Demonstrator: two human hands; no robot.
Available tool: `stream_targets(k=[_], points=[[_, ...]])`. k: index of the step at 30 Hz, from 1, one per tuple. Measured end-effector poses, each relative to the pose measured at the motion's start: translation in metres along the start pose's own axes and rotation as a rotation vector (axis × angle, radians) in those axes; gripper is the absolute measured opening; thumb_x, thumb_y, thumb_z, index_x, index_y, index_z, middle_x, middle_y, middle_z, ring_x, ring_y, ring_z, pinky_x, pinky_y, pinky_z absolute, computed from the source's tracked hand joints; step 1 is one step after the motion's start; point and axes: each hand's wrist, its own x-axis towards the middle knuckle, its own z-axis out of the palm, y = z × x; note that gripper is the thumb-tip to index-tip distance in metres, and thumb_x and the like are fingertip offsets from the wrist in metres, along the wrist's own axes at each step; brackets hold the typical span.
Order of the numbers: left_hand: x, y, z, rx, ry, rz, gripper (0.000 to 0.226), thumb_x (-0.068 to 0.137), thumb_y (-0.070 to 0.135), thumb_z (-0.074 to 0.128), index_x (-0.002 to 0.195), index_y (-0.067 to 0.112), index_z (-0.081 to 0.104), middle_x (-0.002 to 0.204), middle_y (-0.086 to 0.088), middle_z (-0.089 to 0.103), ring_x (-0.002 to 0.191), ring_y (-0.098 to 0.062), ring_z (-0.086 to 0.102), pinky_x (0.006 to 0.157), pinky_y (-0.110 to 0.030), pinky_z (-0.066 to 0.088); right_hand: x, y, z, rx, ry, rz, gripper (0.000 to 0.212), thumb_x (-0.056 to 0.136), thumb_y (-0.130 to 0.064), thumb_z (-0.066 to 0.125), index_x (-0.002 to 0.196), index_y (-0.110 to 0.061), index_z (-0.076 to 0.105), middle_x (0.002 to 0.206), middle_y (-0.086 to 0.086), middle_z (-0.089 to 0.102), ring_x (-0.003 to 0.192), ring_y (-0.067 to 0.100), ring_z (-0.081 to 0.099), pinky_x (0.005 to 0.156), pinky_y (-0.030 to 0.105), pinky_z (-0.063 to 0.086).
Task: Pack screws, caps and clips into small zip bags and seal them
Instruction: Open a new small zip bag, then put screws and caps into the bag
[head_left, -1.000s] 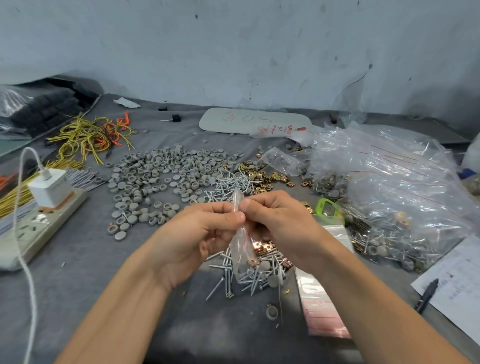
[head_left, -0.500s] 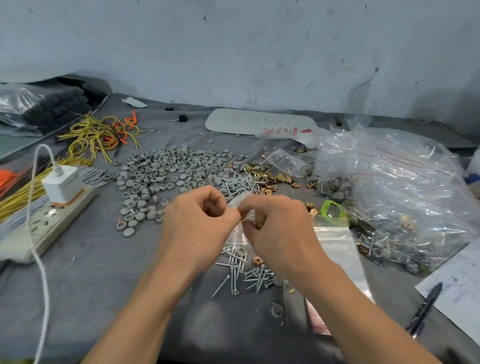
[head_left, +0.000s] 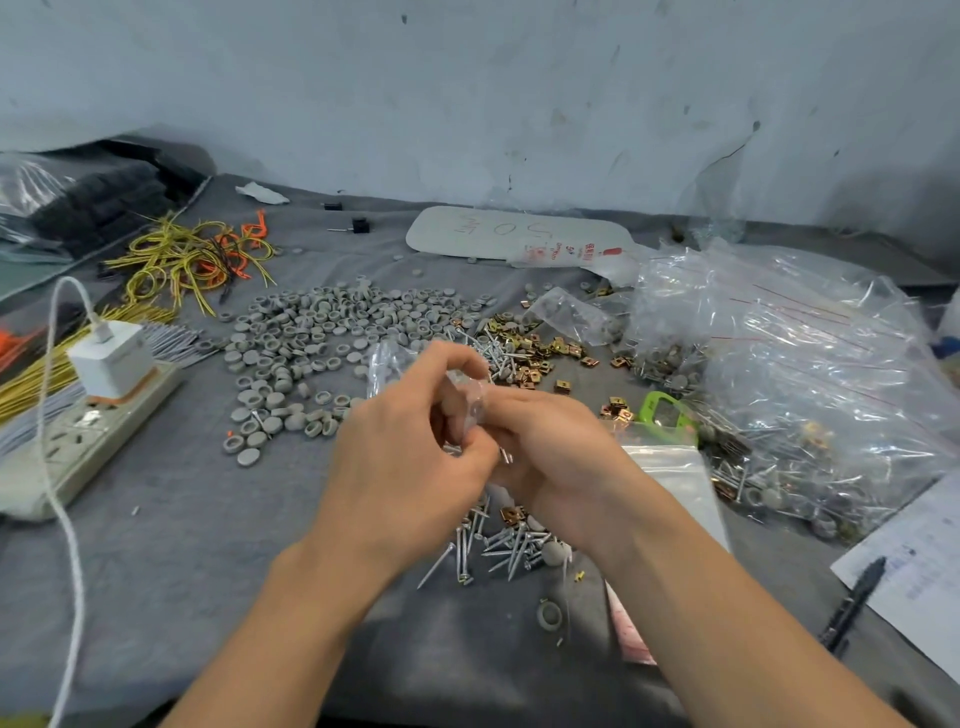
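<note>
1 head camera, facing forward-down, close over table (head_left: 182, 571).

both hands (head_left: 467, 457) pinch small zip bag (head_left: 475, 402) above screws (head_left: 493, 545) on table (head_left: 182, 545).

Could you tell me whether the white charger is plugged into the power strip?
Plugged in: the charger stands in the power strip, cable attached.

This is a small workshop packing bench. A grey cloth-covered tabletop (head_left: 156, 571) carries loose heaps of grey caps (head_left: 332, 332), screws (head_left: 498, 551) and brass clips (head_left: 540, 348). Clear plastic bags (head_left: 810, 374) stuffed with hardware are piled at the right. Wire bundles (head_left: 187, 260) lie far left, a power strip (head_left: 78, 436) sits at the left, and a scuffed painted wall (head_left: 467, 93) stands behind.
</note>
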Motion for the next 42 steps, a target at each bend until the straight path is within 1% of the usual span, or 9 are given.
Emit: stream_targets(k=[6,11,18,23,29,32,35,39,42], points=[[0.003,-0.007,-0.008,-0.019,-0.034,-0.004,0.042,0.070,0.017,0.063,0.103,0.042,0.056,0.071,0.007,0.057,0.064,-0.011,0.057,0.057,-0.018,0.042,0.002,0.000,0.009,0.040,-0.075,0.019,0.036,0.096,0.013,0.046,0.090,-0.010,0.074,0.080,0.004,0.074,0.072,0.013,0.071,0.064,0.024,0.058],[0.000,-0.009,-0.010,-0.008,-0.049,0.007,0.038,0.068,0.015,0.063,0.097,0.039,0.056,0.069,0.004,0.056,0.061,-0.014,0.054,0.055,-0.019,0.039,0.006,0.008,0.009,-1.022,0.330,-0.287,0.043,0.083,-0.006,0.068,0.056,-0.036,0.053,0.053,-0.017,0.053,0.054,-0.004,0.050,0.050,0.010,0.035],[0.000,-0.018,-0.012,-0.009,0.032,-0.075,0.038,0.070,0.022,0.061,0.100,0.045,0.057,0.074,0.010,0.059,0.064,-0.011,0.057,0.058,-0.018,0.041,0.020,0.009,0.016,-0.587,0.277,-0.180,0.059,0.081,0.021,0.060,0.059,-0.031,0.077,0.093,0.014,0.071,0.080,0.028,0.067,0.065,0.036,0.060],[-0.004,-0.015,-0.015,0.092,0.089,-0.005,0.034,0.070,0.019,0.062,0.097,0.039,0.060,0.067,0.008,0.052,0.065,-0.010,0.052,0.061,-0.022,0.040,0.019,0.013,0.026,-0.953,0.394,-0.359,0.042,0.075,0.003,0.069,0.051,-0.029,0.056,0.074,-0.010,0.050,0.065,0.004,0.048,0.058,0.011,0.038],[-0.006,-0.016,-0.025,0.073,0.061,0.079,0.036,0.075,0.014,0.062,0.104,0.035,0.064,0.073,0.012,0.052,0.073,-0.003,0.052,0.068,-0.013,0.038,0.023,0.017,0.037,-0.628,0.361,-0.447,0.018,0.084,-0.004,0.073,0.072,-0.016,0.077,0.069,0.002,0.072,0.069,0.023,0.066,0.064,0.041,0.055],[-0.006,-0.022,-0.036,0.044,0.059,0.052,0.051,0.069,0.015,0.066,0.114,0.038,0.061,0.089,0.015,0.058,0.086,-0.005,0.058,0.077,-0.009,0.040,0.023,0.014,0.044,-0.442,0.374,-0.393,0.008,0.080,-0.020,0.087,0.083,-0.021,0.080,0.067,-0.003,0.073,0.060,0.021,0.062,0.058,0.041,0.057],[-0.004,-0.040,-0.048,0.165,0.022,0.025,0.079,0.061,0.010,0.068,0.134,0.037,0.053,0.139,0.019,0.049,0.128,-0.002,0.047,0.107,-0.007,0.028,0.030,0.013,0.047,-0.594,0.334,-0.359,0.043,0.071,-0.029,0.093,0.110,-0.031,0.074,0.086,-0.014,0.073,0.074,0.003,0.067,0.071,0.025,0.057],[-0.004,-0.056,-0.050,0.363,-0.104,0.024,0.105,0.057,0.007,0.081,0.152,0.030,0.042,0.165,0.004,0.030,0.153,-0.017,0.025,0.125,-0.036,0.023,0.037,0.017,0.060,-0.839,0.159,-0.367,0.040,0.088,-0.036,0.077,0.126,-0.030,0.067,0.118,-0.010,0.064,0.107,0.006,0.061,0.095,0.029,0.050],[-0.005,-0.064,-0.052,0.420,-0.123,0.029,0.093,0.062,0.016,0.082,0.148,0.026,0.049,0.151,0.002,0.052,0.147,-0.017,0.037,0.125,-0.045,0.022,0.039,0.023,0.071,-0.881,0.069,-0.388,0.026,0.092,-0.026,0.072,0.117,-0.025,0.076,0.130,-0.014,0.056,0.121,0.001,0.053,0.108,0.031,0.043]])
